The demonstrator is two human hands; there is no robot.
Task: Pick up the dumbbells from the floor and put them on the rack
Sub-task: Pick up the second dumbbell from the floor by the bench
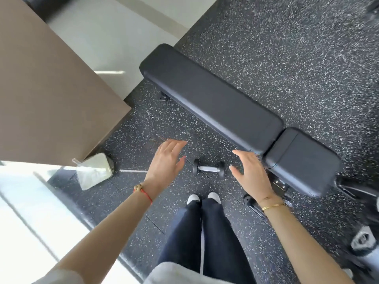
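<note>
A small dumbbell (208, 168) is seen lying on the speckled floor (133, 140), just ahead of the person's shoes (203, 197) and close beside the near end of the padded bench (211, 103). Its long axis is laid left to right across the view, so that one dark head is turned toward each hand and the pale handle is left exposed between them. The left hand (167, 160) and the right hand (249, 171) are both held open with fingers spread, empty, one to either side of the dumbbell and raised above it. The right hand appears slightly nearer in the frame, though height above the floor cannot be judged well from this wide-angle view. A reach downward to the handle is judged to be called for. No rack is seen.
</note>
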